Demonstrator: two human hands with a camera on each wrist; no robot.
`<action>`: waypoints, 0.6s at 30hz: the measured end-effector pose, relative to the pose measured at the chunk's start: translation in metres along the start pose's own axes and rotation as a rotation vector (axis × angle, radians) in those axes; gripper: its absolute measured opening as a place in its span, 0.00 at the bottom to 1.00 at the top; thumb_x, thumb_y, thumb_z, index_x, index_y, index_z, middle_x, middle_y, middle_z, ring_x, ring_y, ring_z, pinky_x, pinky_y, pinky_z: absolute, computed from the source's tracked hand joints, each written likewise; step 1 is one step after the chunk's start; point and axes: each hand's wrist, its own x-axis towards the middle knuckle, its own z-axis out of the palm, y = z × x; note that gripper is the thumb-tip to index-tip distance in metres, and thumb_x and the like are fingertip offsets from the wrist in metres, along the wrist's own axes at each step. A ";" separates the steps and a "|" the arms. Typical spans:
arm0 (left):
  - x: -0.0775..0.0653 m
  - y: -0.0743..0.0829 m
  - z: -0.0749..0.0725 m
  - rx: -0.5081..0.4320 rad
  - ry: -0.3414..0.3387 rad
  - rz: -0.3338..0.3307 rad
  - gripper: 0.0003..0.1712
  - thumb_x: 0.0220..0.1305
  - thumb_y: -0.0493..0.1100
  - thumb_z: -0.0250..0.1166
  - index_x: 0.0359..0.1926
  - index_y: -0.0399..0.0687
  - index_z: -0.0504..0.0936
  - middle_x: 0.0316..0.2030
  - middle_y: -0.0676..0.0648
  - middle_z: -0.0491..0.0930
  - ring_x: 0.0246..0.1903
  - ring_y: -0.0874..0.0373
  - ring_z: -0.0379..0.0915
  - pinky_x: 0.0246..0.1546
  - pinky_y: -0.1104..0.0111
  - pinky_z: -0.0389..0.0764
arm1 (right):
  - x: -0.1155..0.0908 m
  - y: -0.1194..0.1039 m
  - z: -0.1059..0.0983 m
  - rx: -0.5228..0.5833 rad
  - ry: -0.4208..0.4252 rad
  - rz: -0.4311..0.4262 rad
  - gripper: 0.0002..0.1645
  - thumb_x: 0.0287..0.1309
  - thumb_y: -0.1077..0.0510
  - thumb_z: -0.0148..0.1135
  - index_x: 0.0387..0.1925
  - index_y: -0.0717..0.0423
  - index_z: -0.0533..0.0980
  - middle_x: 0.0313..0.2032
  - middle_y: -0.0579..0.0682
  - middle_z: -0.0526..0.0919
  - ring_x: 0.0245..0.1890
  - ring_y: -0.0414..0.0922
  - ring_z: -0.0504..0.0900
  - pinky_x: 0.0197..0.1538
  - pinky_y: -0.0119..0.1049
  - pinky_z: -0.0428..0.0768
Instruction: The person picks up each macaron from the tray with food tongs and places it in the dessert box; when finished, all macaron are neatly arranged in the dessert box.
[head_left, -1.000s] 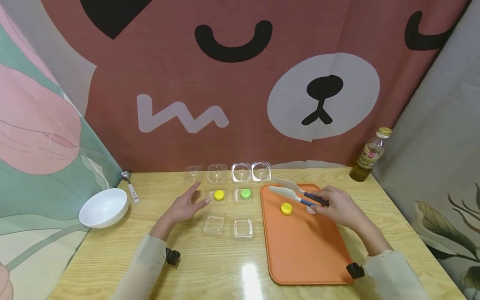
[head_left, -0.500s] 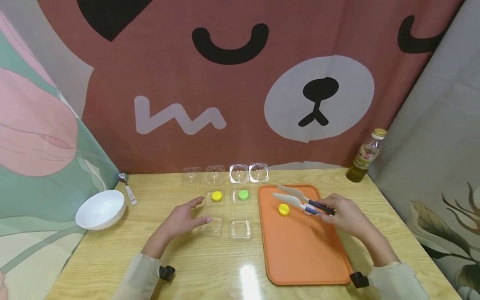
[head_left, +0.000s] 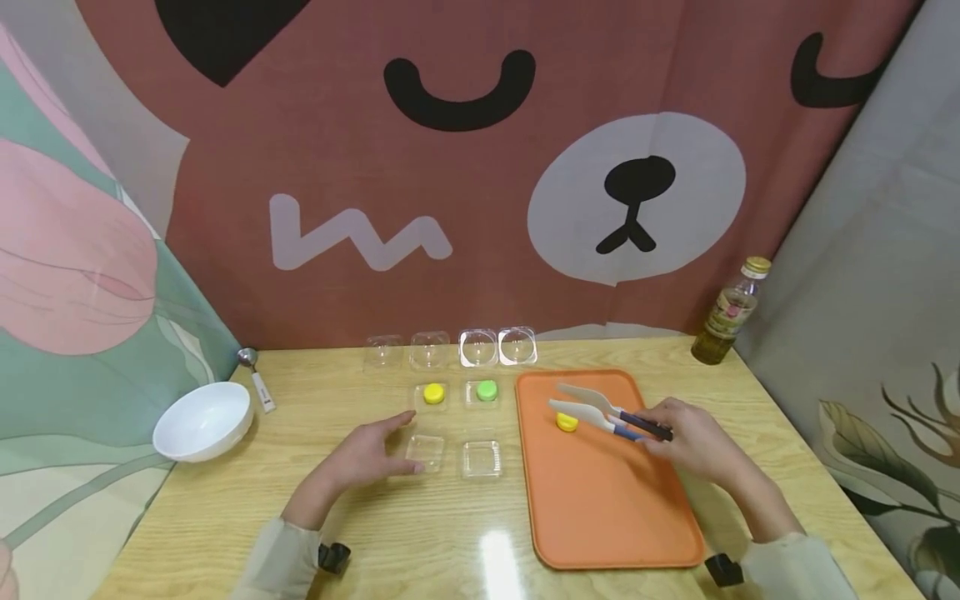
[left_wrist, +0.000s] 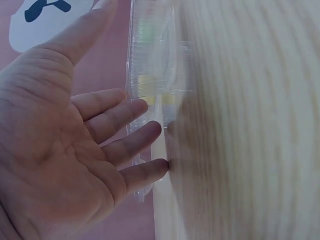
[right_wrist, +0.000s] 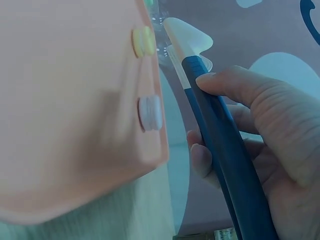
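Note:
My right hand (head_left: 699, 439) grips a pair of tongs (right_wrist: 220, 135) with dark blue handles and white, spatula-like tips, which stand apart. The tongs hang over an orange tray (head_left: 607, 517). On that tray lie a yellow macaron (right_wrist: 143, 41) and a pale macaron (right_wrist: 150, 113); in the head view the tongs partly cover both. My left hand (head_left: 362, 457), fingers spread and holding nothing, is beside a clear plastic box (head_left: 425, 452); whether it touches the box I cannot tell. Behind are another yellow macaron (head_left: 433, 393) and a green macaron (head_left: 487, 390), each in a clear box.
Another clear box (head_left: 481, 458) stands left of the tray. Several clear pieces, including a lid-like one (head_left: 517, 346), line the table's back edge. A white bowl (head_left: 203, 422) and a measuring spoon (head_left: 257, 380) are at left, an oil bottle (head_left: 726, 317) at back right.
My left hand has drawn back from beside the boxed yellow macaron to the nearer clear box. My right hand has moved slightly nearer and right with the tongs, whose tips now overlap the tray's yellow macaron.

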 end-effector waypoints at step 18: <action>-0.002 -0.002 0.005 0.028 0.035 -0.011 0.50 0.54 0.55 0.78 0.74 0.47 0.67 0.70 0.38 0.72 0.71 0.41 0.66 0.70 0.47 0.69 | -0.010 0.010 0.006 0.027 -0.035 0.029 0.19 0.56 0.54 0.74 0.50 0.53 0.86 0.38 0.44 0.82 0.33 0.37 0.74 0.33 0.31 0.72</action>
